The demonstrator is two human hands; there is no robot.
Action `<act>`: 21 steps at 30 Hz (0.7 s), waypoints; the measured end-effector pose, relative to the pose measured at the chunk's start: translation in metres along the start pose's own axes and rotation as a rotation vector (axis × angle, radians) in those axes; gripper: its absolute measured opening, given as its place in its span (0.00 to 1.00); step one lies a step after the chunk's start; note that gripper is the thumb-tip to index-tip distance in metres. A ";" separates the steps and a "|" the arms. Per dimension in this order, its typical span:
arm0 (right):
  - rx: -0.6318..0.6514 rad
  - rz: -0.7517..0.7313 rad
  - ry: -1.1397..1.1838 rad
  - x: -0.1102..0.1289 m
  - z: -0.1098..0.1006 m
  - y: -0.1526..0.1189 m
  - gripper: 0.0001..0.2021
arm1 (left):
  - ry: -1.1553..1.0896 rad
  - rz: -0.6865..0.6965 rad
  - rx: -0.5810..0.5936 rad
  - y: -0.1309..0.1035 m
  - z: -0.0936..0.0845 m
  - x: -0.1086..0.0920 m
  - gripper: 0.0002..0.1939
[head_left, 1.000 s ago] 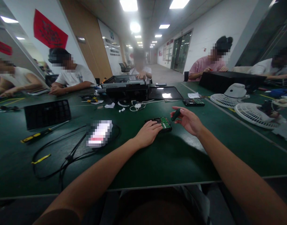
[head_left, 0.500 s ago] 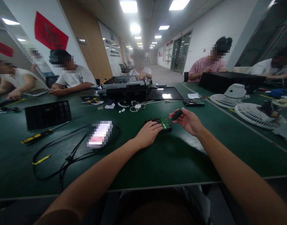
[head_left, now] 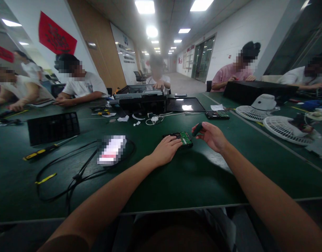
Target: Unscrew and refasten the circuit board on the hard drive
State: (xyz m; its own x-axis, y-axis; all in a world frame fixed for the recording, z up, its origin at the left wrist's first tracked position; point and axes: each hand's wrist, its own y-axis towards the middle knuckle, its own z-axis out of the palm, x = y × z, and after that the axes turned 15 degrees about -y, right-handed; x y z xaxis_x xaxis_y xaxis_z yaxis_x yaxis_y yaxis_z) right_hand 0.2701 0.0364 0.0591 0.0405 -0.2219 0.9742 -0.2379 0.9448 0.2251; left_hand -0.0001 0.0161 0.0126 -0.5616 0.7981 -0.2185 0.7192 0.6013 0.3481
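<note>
A hard drive [head_left: 185, 138] with a green circuit board facing up lies on the green tabletop in front of me. My left hand [head_left: 166, 150] holds it from the left side, its fingers laid over the drive's near left part and covering some of it. To the right of the drive, my right hand [head_left: 212, 135] grips a screwdriver [head_left: 197, 129] by its dark green handle, between thumb and fingers. The handle is raised above the table and leans. Its shaft and tip cannot be made out clearly.
A second hard drive [head_left: 217, 114] lies further back, left of white fan parts [head_left: 287, 129]. On my left are a phone [head_left: 112, 149], black cables [head_left: 78, 177], a yellow-black screwdriver [head_left: 42, 152] and a dark panel [head_left: 53, 128]. Several people work around the table.
My right hand has tipped the screwdriver handle more upright and shifted very slightly. My left hand and the hard drive have stayed in place. A person at the far left has moved.
</note>
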 end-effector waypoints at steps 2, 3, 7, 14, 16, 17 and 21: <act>-0.016 -0.006 0.003 0.000 0.000 0.000 0.11 | 0.007 0.001 0.000 0.000 0.000 0.000 0.23; -0.020 -0.008 0.005 0.000 0.000 0.000 0.11 | 0.010 0.003 0.000 0.000 0.001 0.000 0.22; -0.011 0.004 -0.003 0.001 -0.001 0.000 0.14 | 0.014 0.003 0.001 0.000 0.000 0.000 0.22; 0.006 0.012 0.045 0.004 0.004 -0.002 0.12 | 0.008 -0.001 -0.001 -0.001 0.000 -0.001 0.22; 0.010 0.041 0.082 0.004 0.005 -0.002 0.14 | 0.011 0.004 -0.001 0.000 0.000 0.000 0.22; 0.011 0.053 0.095 0.004 0.005 -0.001 0.15 | 0.011 0.006 -0.002 0.000 0.000 0.000 0.22; 0.008 0.065 0.110 0.005 0.004 0.000 0.16 | 0.006 0.002 -0.010 0.000 0.002 0.001 0.22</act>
State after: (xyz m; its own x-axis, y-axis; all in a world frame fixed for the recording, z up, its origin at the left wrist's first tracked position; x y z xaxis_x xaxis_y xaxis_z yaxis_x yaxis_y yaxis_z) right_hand 0.2663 0.0339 0.0637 0.1309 -0.1321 0.9826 -0.2511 0.9544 0.1617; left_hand 0.0003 0.0172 0.0108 -0.5623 0.7993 -0.2119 0.7164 0.5989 0.3578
